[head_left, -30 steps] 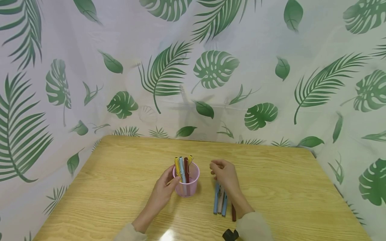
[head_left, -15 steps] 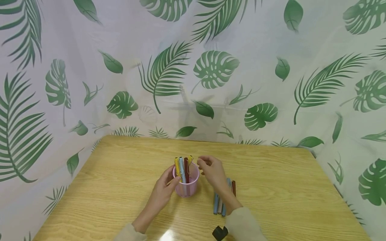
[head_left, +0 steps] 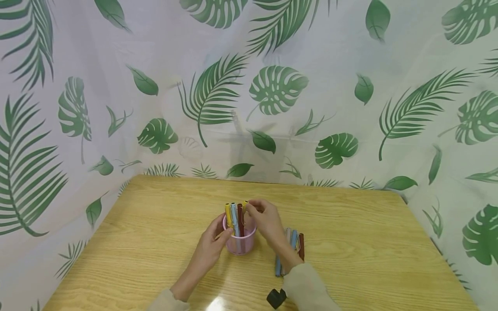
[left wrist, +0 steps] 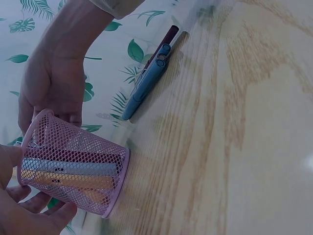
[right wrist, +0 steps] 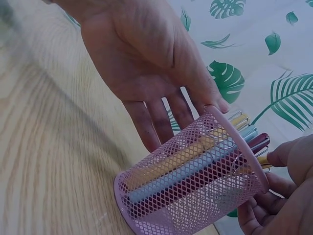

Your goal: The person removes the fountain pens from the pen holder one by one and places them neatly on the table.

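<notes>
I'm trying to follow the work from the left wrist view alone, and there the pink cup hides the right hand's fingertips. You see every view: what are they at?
Observer: In the right wrist view, the right hand has its thumb and fingers at the top of a yellow pen; I can't tell whether they grip it.

Operator: How many tops stick up there?

Observer: The head view shows four: that one, a dark red pen, a light blue pen and another yellow pen.

Operator: Anything else my view cuts off, toward the person?

Observer: Yes, the head view shows a small black object beside the right sleeve.
</notes>
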`<act>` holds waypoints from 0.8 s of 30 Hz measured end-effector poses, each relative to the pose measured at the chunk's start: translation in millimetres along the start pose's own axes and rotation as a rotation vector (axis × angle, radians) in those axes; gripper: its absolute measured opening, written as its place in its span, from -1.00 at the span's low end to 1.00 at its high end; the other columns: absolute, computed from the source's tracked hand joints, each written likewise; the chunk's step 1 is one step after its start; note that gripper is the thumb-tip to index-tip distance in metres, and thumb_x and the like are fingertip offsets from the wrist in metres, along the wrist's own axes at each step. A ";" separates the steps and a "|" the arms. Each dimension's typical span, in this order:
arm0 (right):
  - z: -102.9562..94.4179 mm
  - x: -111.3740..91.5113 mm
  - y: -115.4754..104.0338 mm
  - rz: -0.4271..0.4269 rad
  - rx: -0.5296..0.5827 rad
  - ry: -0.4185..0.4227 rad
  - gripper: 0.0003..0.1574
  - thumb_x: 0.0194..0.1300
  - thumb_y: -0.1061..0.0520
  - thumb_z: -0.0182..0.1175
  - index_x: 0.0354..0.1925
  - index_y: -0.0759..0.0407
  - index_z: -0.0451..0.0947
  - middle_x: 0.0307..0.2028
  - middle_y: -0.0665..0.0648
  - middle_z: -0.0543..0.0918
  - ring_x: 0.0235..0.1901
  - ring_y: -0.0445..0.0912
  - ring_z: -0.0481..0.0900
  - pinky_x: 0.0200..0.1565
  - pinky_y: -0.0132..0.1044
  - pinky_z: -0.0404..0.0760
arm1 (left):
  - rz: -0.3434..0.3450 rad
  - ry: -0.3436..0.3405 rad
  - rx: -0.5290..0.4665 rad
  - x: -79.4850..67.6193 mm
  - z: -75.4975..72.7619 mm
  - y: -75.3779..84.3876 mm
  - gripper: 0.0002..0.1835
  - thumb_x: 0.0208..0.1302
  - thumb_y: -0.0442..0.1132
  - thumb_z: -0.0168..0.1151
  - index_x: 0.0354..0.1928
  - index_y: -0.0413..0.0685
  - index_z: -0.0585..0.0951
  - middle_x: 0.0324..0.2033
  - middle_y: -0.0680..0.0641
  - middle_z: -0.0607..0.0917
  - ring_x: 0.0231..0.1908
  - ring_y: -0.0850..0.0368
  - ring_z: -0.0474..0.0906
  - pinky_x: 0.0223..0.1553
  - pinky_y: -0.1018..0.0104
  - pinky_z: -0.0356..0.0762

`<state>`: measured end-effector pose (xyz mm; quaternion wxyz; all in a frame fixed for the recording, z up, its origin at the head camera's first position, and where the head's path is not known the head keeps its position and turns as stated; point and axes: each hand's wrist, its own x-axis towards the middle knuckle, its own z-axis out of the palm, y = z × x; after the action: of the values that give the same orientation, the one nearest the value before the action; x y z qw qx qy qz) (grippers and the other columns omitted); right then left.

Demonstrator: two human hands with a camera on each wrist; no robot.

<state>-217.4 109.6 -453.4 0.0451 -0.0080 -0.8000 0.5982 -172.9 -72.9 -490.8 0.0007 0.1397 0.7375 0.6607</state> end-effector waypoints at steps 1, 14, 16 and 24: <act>0.7 0.3 0.4 -0.002 -0.001 -0.004 -0.64 0.48 0.10 0.24 0.08 0.34 0.66 -0.09 0.20 0.74 -0.06 0.01 0.64 0.03 -0.14 0.69 | -0.007 0.002 -0.001 0.0 0.1 -0.1 -0.39 0.59 -0.23 0.11 0.52 -0.37 0.23 0.38 -0.44 0.43 0.38 -0.36 0.36 0.42 -0.28 0.28; 5.5 1.5 3.3 -0.001 0.008 -0.052 -0.62 0.49 0.08 0.25 0.06 0.36 0.66 -0.09 0.21 0.74 -0.09 -0.02 0.65 0.03 -0.12 0.69 | -0.016 0.006 -0.004 -0.1 -0.1 -0.5 -0.38 0.59 -0.22 0.12 0.52 -0.37 0.22 0.39 -0.44 0.40 0.40 -0.37 0.33 0.42 -0.28 0.26; 6.2 2.3 3.9 0.000 0.007 -0.057 -0.66 0.49 0.08 0.25 0.00 0.34 0.68 -0.13 0.18 0.74 -0.13 -0.05 0.63 -0.02 -0.17 0.67 | -0.020 0.005 -0.004 -0.1 0.0 -0.7 -0.38 0.59 -0.21 0.12 0.52 -0.37 0.22 0.40 -0.44 0.40 0.40 -0.37 0.33 0.42 -0.28 0.25; 5.1 1.9 6.9 -0.024 0.024 -0.048 -0.66 0.47 0.03 0.29 -0.09 0.31 0.73 -0.16 0.15 0.75 -0.14 -0.07 0.63 -0.06 -0.20 0.66 | -0.009 -0.004 -0.001 0.4 -0.3 -0.8 -0.38 0.60 -0.20 0.11 0.53 -0.34 0.22 0.41 -0.43 0.39 0.40 -0.37 0.33 0.42 -0.29 0.25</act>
<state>-220.0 106.8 -461.3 0.0334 0.0165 -0.7937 0.6072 -173.5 -73.2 -491.5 0.0052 0.1377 0.7377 0.6609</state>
